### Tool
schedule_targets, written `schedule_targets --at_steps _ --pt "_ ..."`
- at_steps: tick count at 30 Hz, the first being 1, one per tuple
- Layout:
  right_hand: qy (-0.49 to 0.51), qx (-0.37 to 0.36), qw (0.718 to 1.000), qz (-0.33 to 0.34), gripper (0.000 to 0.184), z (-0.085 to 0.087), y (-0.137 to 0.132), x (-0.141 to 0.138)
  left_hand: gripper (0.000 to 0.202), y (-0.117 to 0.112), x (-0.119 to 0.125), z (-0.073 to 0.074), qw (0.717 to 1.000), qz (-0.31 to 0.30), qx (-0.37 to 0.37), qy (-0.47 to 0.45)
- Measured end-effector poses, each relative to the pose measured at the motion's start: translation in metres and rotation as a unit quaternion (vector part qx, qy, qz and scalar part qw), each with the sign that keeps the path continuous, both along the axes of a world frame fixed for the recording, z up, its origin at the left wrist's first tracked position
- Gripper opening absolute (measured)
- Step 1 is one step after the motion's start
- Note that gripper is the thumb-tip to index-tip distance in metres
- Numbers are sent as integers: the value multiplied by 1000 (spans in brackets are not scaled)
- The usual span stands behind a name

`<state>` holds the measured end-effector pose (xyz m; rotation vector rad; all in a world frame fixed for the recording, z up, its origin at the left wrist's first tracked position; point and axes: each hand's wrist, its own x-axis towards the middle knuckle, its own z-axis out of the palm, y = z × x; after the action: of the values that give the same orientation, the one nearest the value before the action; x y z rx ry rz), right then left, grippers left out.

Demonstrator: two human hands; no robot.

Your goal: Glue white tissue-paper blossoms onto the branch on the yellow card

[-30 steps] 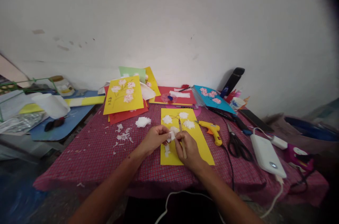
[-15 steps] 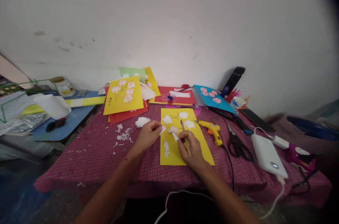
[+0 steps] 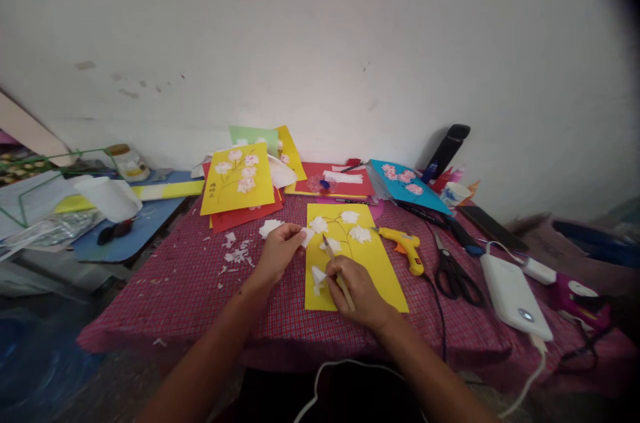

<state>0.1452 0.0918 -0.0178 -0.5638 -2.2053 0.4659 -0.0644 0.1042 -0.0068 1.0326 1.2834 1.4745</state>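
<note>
A yellow card [image 3: 373, 269] with white paper flowers [image 3: 359, 233] and a thin drawn branch lies in front of me on the checked red tablecloth [image 3: 190, 289]. My left hand [image 3: 277, 251] pinches a small white paper piece [image 3: 307, 237] at the card's left edge. My right hand [image 3: 357, 289] rests on the card, closed on a thin wooden stick [image 3: 336, 271] whose tip points up-left, and its fingertips touch a folded white paper bit [image 3: 318, 275]. Another loose white flower [image 3: 269, 227] lies just left of my left hand.
A yellow glue gun [image 3: 407, 248], black scissors [image 3: 450, 269] and a white power bank [image 3: 515, 293] with cable lie to the right. Coloured flower cards [image 3: 237, 179] and a blue one [image 3: 400, 183] are stacked by the wall. White scraps [image 3: 234, 255] litter the left; a blue side table [image 3: 120, 236] adjoins.
My hands separated: the left moved to the card's left edge with a white piece, the right slid down the card and the stick now tilts up-left. The view shifted slightly.
</note>
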Motion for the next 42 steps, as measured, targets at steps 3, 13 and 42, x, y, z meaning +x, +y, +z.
schedule_targets --at_steps 3,13,42 --pt "37 -14 997 -63 16 -3 2 1 27 -1 2 -1 999 -32 -14 -3" --pt "69 -57 990 -113 12 -6 4 0 23 -5 -13 1 909 43 50 412" --pt "211 -128 963 -104 32 -1 3 4 24 -4 9 -5 996 -72 -34 -24"
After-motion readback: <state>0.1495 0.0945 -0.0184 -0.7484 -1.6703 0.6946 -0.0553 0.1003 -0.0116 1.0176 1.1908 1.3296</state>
